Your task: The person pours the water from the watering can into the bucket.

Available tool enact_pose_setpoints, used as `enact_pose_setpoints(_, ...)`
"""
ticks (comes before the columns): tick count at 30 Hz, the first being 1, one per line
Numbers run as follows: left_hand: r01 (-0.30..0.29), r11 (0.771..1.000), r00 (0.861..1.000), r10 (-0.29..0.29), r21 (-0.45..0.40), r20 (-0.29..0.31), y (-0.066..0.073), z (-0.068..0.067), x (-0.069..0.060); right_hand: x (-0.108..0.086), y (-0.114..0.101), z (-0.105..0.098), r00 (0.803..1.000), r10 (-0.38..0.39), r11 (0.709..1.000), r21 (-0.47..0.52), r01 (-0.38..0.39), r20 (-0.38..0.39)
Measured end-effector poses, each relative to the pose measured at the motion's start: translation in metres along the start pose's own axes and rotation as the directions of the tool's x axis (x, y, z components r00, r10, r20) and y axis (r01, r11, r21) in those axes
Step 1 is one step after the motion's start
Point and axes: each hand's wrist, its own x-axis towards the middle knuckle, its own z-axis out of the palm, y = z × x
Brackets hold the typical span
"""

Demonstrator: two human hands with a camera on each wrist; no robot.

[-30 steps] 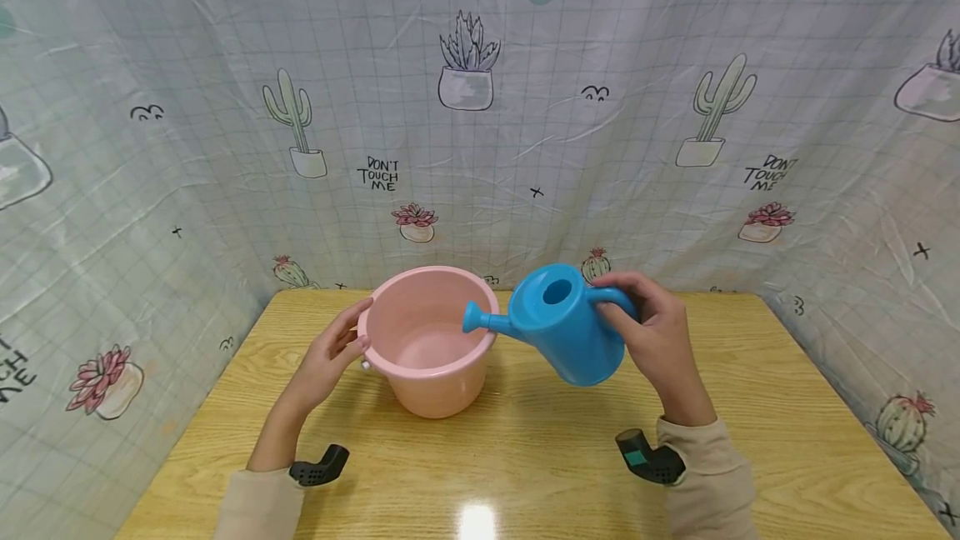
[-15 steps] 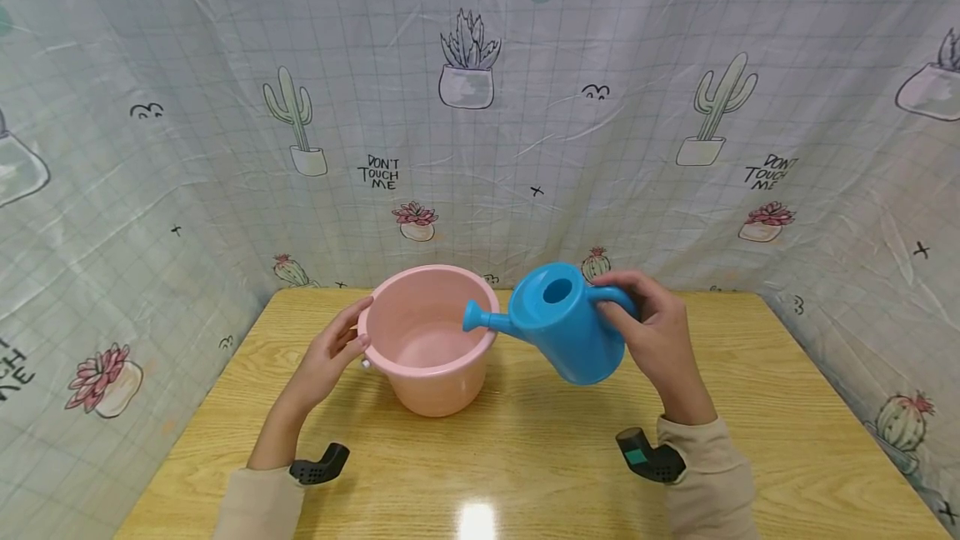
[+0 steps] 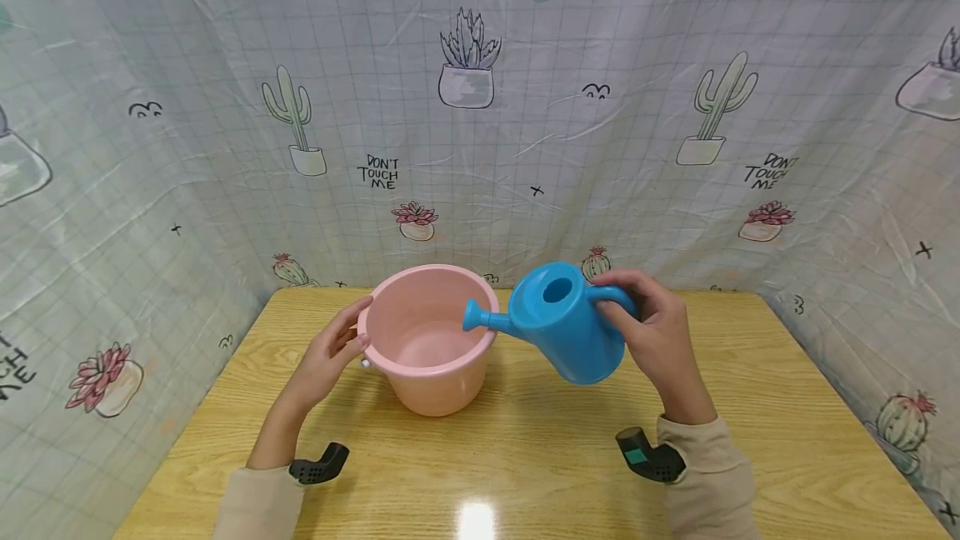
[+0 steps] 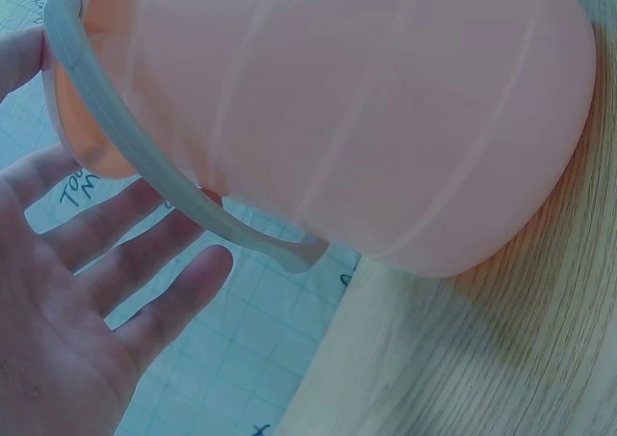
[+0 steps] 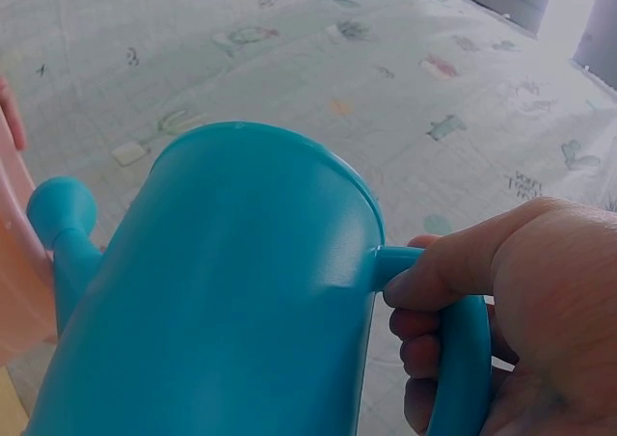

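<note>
Taking 12 o'clock as straight away from the person, the relation that seems to matter most is the one between two vessels. A round, pink plastic bucket (image 3: 438, 390) stands mouth-up on the pale wood-grain table (image 3: 525, 457), at about 3 o'clock from the left hand (image 3: 328, 358), which is the nearer one. That hand's fingers are extended and spread, with tips touching the rim; a curved, greyish plastic carrying handle (image 4: 145, 154) hangs beside them.

A blue plastic watering can (image 3: 573, 344) lies at 9 o'clock from the right hand (image 3: 654, 322), whose fingers wrap its looped blue grip (image 3: 615, 296). The can's body leans, its top toward about 11 o'clock. Its slim blue spout (image 3: 504, 323) runs toward 9 o'clock across the bucket's near-right rim, placing the flared blue nozzle (image 3: 472, 317) over the opening. Whether spout and rim touch, I cannot tell.
</note>
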Motion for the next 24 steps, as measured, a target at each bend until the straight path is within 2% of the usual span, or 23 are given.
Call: enact_pose_setpoints(24, 0.007, 1.0, 1.0, -0.007, 0.025, -0.007, -0.0011, 0.0006, 0.001, 0.0011, 0.0027, 0.0007, 1.0, 0.001, 1.0, -0.002, -0.001, -0.002)
